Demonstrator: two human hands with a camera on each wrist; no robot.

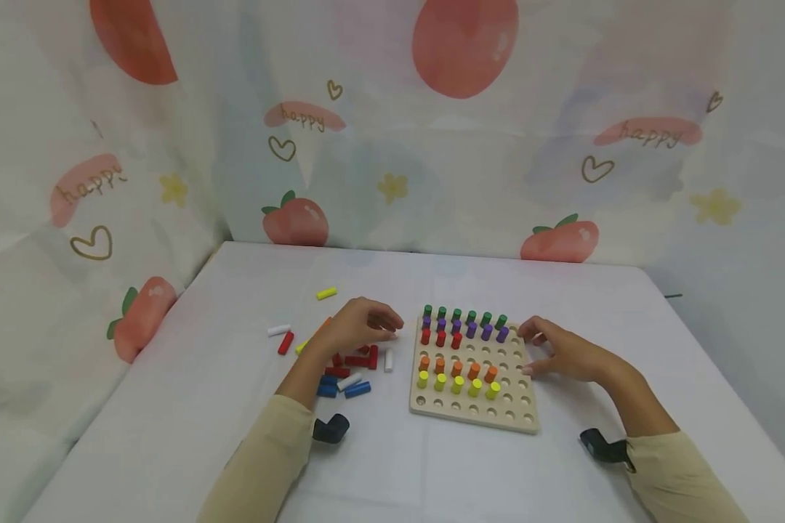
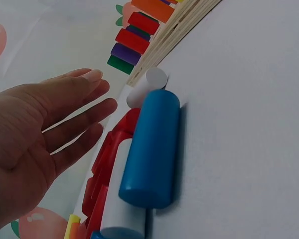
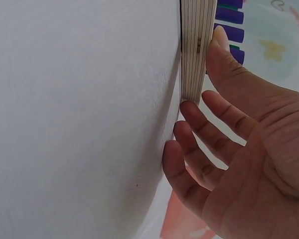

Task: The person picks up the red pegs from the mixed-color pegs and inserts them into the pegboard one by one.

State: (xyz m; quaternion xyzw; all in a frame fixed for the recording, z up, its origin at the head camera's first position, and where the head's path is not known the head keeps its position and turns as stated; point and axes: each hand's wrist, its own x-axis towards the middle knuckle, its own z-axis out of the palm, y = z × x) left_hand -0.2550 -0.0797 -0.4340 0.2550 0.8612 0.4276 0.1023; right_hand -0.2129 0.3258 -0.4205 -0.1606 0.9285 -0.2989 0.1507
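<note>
A wooden pegboard [image 1: 474, 415] lies on the table with rows of round pegs standing in its holes: green [image 1: 472, 317], purple [image 1: 472, 330], orange [image 1: 474, 371] and yellow [image 1: 458, 385], plus three red ones [image 1: 441, 338]. My left hand [image 1: 360, 325] hovers left of the board, over loose pegs, fingers loosely bent and nothing between them. In the left wrist view a blue peg [image 2: 152, 149] lies in front of that hand, beside white and red ones. My right hand [image 1: 565, 352] rests at the board's right edge, its thumb and fingertips against the side near the far corner.
Loose red [image 1: 286, 343], white [image 1: 389, 360] and blue pegs [image 1: 357, 390] lie in a scatter left of the board. A yellow peg [image 1: 326, 293] lies farther back. A patterned cloth [image 1: 392, 145] hangs behind the white table [image 1: 170, 436].
</note>
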